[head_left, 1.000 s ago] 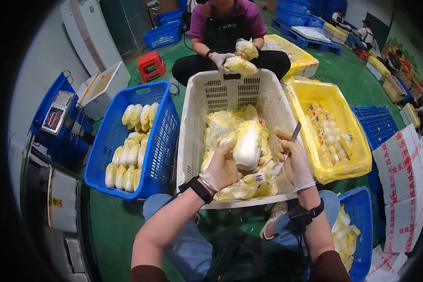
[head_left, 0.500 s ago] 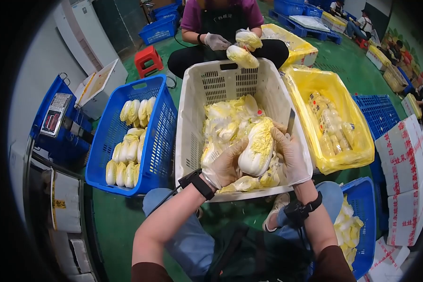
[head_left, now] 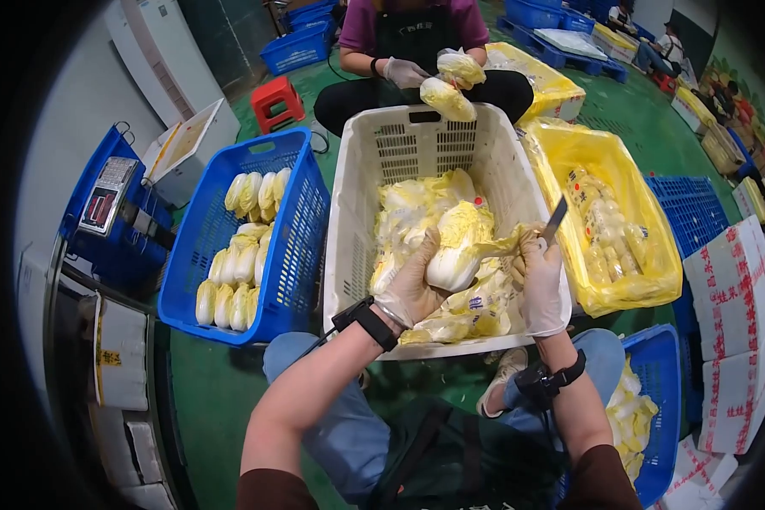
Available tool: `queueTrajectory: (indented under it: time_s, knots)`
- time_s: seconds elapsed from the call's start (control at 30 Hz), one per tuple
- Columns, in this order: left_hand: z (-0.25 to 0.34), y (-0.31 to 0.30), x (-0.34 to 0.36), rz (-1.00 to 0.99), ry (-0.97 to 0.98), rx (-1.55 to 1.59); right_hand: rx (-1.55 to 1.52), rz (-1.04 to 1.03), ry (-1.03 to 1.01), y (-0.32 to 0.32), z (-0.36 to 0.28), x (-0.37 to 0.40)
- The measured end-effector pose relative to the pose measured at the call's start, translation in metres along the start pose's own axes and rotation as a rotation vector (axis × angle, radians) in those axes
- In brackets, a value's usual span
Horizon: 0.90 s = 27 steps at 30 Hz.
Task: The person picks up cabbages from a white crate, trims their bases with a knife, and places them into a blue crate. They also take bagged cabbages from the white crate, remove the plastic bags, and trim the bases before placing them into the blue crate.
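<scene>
A napa cabbage (head_left: 453,259), white at the base and yellow at the leaves, is gripped from its left side by my gloved left hand (head_left: 412,285). A knife (head_left: 554,221) points upward out of my gloved right hand (head_left: 540,285), its handle mostly hidden by the fingers. The same hand pinches an outer leaf (head_left: 499,246), which stretches away from the cabbage's right side. Both hands are over a white crate (head_left: 346,255) that holds loose leaves and bagged cabbages (head_left: 463,313).
Trimmed cabbages lie in a blue crate (head_left: 302,221) on the left. A yellow-lined box (head_left: 654,280) with wrapped cabbages stands right. Leaves (head_left: 627,416) fill a blue crate by my right knee. Opposite, a co-worker's gloved hand (head_left: 405,73) is near two cabbages (head_left: 448,98).
My right hand has moved right from the cabbage, drawing an outer leaf outward. My left hand still holds the cabbage. The whole view has shifted slightly.
</scene>
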<state>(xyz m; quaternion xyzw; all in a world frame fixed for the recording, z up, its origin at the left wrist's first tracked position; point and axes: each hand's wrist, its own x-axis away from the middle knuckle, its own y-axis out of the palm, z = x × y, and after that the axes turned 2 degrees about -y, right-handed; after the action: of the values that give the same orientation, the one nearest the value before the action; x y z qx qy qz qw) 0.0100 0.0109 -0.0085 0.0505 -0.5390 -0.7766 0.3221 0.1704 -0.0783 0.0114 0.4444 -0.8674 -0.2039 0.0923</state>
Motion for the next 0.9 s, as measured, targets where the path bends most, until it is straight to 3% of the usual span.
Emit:
queueTrajectory:
  time_s: [0.07,0.13,0.17,0.2,0.23,0.27,0.33,0.37,0.4,0.43,0.53,0.6,0.63,0.9]
  knots:
    - [0.004,-0.006,-0.003,0.002,0.039,0.047,-0.016,0.032,-0.084,0.006,-0.008,0.007]
    - [0.013,-0.027,-0.014,0.02,0.089,0.388,-0.026,0.057,-0.165,0.013,-0.022,0.011]
    - [0.019,-0.023,-0.012,0.171,0.184,0.361,-0.061,0.108,-0.209,0.014,-0.031,0.009]
    - [0.025,-0.025,-0.012,0.17,0.197,0.371,-0.098,0.156,-0.255,0.01,-0.039,0.005]
    - [0.031,-0.027,-0.012,0.192,0.179,0.341,-0.044,-0.035,-0.147,-0.013,-0.044,0.001]
    - [0.036,-0.027,-0.011,0.213,0.157,0.304,-0.046,-0.044,-0.15,-0.015,-0.036,-0.006]
    - [0.032,-0.024,-0.007,0.207,0.18,0.123,0.365,-0.02,-0.104,-0.022,-0.017,-0.019]
    - [0.026,-0.019,-0.009,0.158,0.271,0.008,0.33,0.008,0.07,-0.015,-0.013,-0.013]
    - [0.021,-0.011,-0.007,0.107,0.357,-0.108,0.385,-0.024,0.096,-0.015,0.002,-0.013]
    - [0.015,-0.005,-0.001,0.081,0.304,-0.15,0.441,-0.057,0.121,-0.014,0.019,-0.013]
    - [0.001,0.002,0.002,-0.023,0.252,-0.308,0.519,-0.144,-0.073,0.014,0.028,-0.001]
    - [-0.002,0.002,0.007,-0.048,0.251,-0.366,0.867,-0.212,-0.31,0.02,0.026,0.007]
    - [-0.002,0.002,0.008,-0.056,0.228,-0.44,0.878,-0.225,-0.367,0.018,0.028,0.007]
    - [0.001,0.008,0.017,0.004,0.221,-0.55,0.78,-0.165,-0.429,0.022,0.034,0.019]
